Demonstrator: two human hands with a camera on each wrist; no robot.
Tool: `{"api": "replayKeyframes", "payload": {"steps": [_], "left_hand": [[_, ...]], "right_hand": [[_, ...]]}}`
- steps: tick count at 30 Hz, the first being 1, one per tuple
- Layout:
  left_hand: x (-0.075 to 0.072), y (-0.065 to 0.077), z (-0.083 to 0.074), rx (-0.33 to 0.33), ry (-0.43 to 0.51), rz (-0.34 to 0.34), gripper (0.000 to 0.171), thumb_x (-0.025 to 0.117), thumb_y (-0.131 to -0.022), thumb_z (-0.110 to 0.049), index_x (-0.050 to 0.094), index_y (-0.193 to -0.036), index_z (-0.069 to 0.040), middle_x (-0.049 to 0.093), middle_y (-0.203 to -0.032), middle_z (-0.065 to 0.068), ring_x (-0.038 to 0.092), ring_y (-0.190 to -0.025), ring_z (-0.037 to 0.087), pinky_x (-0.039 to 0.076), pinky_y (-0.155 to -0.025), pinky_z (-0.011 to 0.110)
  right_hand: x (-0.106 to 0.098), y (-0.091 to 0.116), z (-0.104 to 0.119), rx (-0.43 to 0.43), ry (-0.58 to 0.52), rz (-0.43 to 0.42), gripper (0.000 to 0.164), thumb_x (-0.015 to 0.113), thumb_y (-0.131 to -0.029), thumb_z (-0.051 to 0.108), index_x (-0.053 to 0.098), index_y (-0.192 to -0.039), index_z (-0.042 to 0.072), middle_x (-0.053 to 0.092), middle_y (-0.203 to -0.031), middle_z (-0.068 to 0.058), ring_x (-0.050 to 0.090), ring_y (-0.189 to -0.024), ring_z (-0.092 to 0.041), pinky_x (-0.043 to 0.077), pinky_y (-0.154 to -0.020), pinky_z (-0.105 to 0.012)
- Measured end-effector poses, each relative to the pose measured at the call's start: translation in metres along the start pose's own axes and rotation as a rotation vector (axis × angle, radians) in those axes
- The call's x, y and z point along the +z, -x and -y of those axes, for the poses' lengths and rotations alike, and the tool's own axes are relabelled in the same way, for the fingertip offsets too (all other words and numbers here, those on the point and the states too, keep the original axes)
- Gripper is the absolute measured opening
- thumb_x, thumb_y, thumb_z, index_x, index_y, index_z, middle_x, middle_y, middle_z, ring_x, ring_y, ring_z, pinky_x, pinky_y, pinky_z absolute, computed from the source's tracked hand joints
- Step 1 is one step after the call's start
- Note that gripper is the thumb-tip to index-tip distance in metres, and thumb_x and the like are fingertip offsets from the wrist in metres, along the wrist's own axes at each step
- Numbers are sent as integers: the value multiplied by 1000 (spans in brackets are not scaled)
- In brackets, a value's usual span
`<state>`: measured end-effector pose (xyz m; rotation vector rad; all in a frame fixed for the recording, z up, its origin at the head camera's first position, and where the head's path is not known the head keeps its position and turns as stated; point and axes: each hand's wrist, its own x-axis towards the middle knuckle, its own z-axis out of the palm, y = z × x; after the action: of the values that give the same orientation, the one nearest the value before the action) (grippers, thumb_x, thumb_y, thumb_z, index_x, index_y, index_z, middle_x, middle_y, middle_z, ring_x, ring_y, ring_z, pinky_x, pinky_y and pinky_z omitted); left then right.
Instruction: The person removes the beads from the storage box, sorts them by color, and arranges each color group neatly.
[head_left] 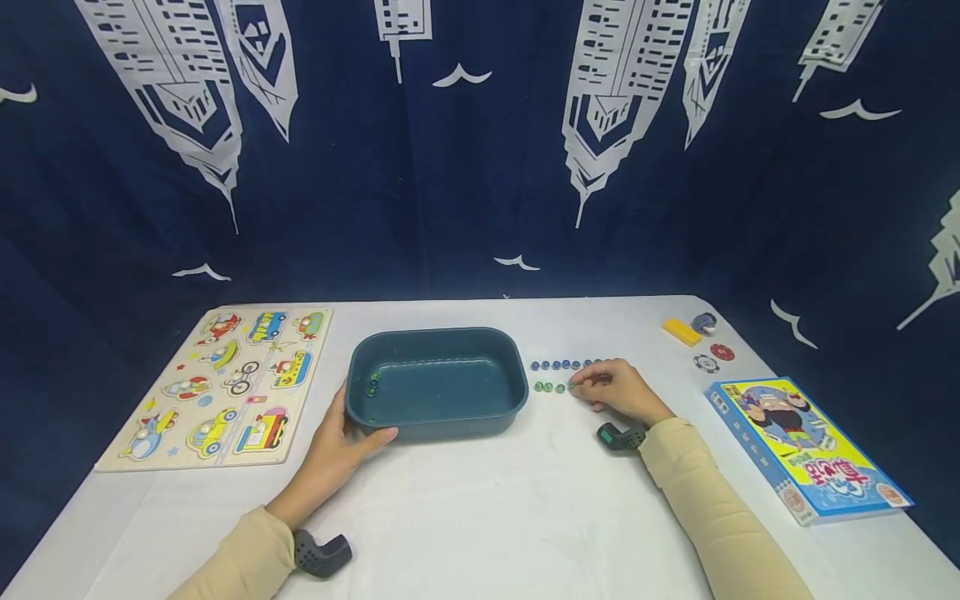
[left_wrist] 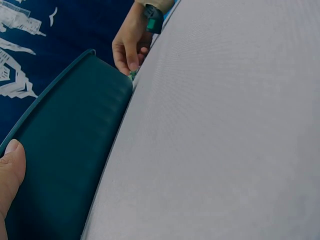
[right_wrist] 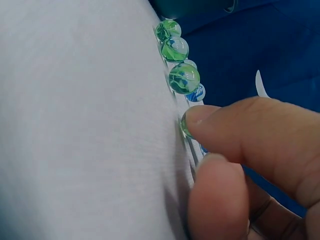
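My left hand [head_left: 337, 446] grips the left end of a dark teal tub [head_left: 453, 429], thumb along its front wall below the rim; the other fingers are mostly hidden. A few green marbles [head_left: 372, 385] lie inside at the left. Right of the tub, my right hand [head_left: 618, 390] holds a green marble [right_wrist: 185, 126] at its fingertips, low over the table. This marble is partly covered by a digit in the right wrist view. Beside it is a row of green-swirled glass marbles [right_wrist: 184, 78], and behind them runs a row of blue marbles [head_left: 556, 365].
A wooden picture puzzle board [head_left: 251, 400] lies at the left. At the right are a blue and yellow box [head_left: 813, 446], a yellow block [head_left: 682, 332], a small blue-grey figure [head_left: 704, 323], a red disc [head_left: 722, 352] and a white-and-black disc [head_left: 707, 363]. A navy curtain [head_left: 480, 183] hangs behind the table.
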<state>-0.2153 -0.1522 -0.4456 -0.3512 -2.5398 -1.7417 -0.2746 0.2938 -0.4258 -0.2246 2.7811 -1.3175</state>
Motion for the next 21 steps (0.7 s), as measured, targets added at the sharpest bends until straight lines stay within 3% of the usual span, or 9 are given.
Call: {"api": "replayKeyframes", "payload": {"steps": [12, 17, 21], "left_hand": [[1, -1, 1, 17, 11, -4, 106, 80, -86, -28, 7, -160, -9, 11, -165, 17, 10, -151, 38, 17, -121, 54], [1, 0, 0, 16, 20, -1, 106, 80, -86, -28, 7, -161, -11, 11, -166, 16, 11, -151, 37, 17, -121, 55], [0, 0, 0, 14, 20, -1, 107, 80, -86, -29, 6, -161, -12, 11, -166, 15, 10, -152, 37, 17, -121, 55]], "right_hand": [[1, 0, 2, 2, 13, 4, 19, 72, -88, 5, 74, -106, 1, 64, -83, -5, 58, -61, -15, 55, -54, -22], [-2, -1, 6, 26, -54, 31, 23, 69, -92, 10, 71, -113, 0, 64, -86, -8, 57, -63, -15, 57, -55, -25], [-6, 0, 20, 15, -115, 54, 28, 67, -96, 15, 68, -119, 0, 60, -78, -13, 55, -61, -16, 55, -55, -26]]}}
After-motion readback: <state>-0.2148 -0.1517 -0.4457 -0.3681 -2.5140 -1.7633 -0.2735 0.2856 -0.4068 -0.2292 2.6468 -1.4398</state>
